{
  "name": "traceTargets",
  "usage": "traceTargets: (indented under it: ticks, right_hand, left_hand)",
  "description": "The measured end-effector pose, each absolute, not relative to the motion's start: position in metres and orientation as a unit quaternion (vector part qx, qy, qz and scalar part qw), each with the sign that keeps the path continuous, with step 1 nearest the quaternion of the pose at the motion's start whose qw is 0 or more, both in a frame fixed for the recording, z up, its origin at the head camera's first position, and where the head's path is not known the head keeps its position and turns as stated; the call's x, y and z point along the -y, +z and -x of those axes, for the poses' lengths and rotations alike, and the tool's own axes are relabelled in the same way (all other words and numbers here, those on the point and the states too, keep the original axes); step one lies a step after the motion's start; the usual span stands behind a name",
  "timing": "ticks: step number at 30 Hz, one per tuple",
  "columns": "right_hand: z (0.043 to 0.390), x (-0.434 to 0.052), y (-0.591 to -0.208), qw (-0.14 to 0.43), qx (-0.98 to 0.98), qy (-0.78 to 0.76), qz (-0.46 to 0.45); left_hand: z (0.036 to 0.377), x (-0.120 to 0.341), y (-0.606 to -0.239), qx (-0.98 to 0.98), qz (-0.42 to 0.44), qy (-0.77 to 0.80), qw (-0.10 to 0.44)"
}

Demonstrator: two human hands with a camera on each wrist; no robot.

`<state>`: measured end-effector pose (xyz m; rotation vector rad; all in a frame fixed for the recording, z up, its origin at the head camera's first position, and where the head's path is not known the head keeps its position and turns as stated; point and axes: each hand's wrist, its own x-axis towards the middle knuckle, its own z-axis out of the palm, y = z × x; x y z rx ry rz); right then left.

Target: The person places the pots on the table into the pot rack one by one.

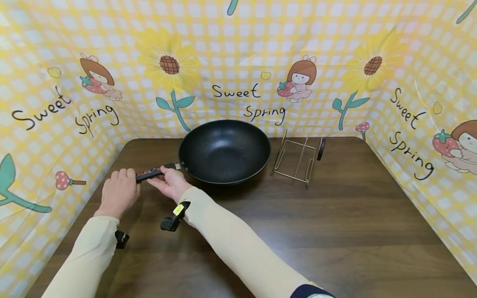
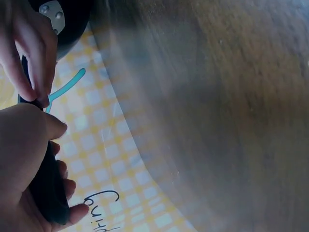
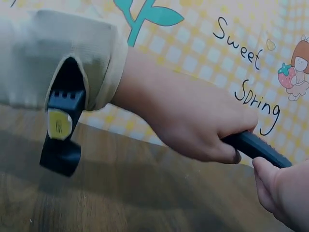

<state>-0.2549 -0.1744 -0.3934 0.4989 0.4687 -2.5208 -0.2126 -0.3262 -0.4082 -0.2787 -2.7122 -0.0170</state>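
A black wok point(image 1: 223, 151) sits on the dark wooden table point(image 1: 335, 223), its black and red handle point(image 1: 149, 172) pointing left. My left hand point(image 1: 119, 192) grips the far end of the handle, fingers curled over it. My right hand point(image 1: 169, 182) holds the handle closer to the wok. In the left wrist view my left hand point(image 2: 24, 159) wraps the handle point(image 2: 50, 193), with the right hand's fingers point(image 2: 26, 53) just above, below the wok's riveted joint point(image 2: 53, 12). In the right wrist view the left hand point(image 3: 193, 121) clasps the handle point(image 3: 258, 147) beside my right hand point(image 3: 285, 193).
A thin wire rack point(image 1: 296, 159) stands right of the wok, with a small black round part point(image 1: 321, 149) at its far side. Yellow checked cloth walls point(image 1: 238, 62) close in the table at the back and both sides.
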Motion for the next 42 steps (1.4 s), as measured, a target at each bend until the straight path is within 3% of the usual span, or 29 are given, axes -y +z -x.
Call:
traceTargets:
  ticks: [5,20,29,42]
  right_hand:
    - [0.255,0.170,-0.402,0.254,-0.183,-0.934,-0.169]
    - [0.249,0.155,-0.406,0.202,-0.306,-0.928,-0.070]
    - [0.245,0.146,-0.405,0.196,-0.364,-0.909,-0.046]
    - [0.237,0.130,-0.384,0.194,-0.430,-0.877,0.089]
  left_hand:
    - [0.213,0.325,-0.409,0.975,0.106,-0.007,0.194]
    - [0.195,0.296,-0.410,0.943,0.094,-0.013,0.318]
    - [0.179,0.277,-0.412,0.938,0.059,-0.052,0.337]
    - [0.155,0.255,-0.404,0.905,0.032,-0.084,0.416]
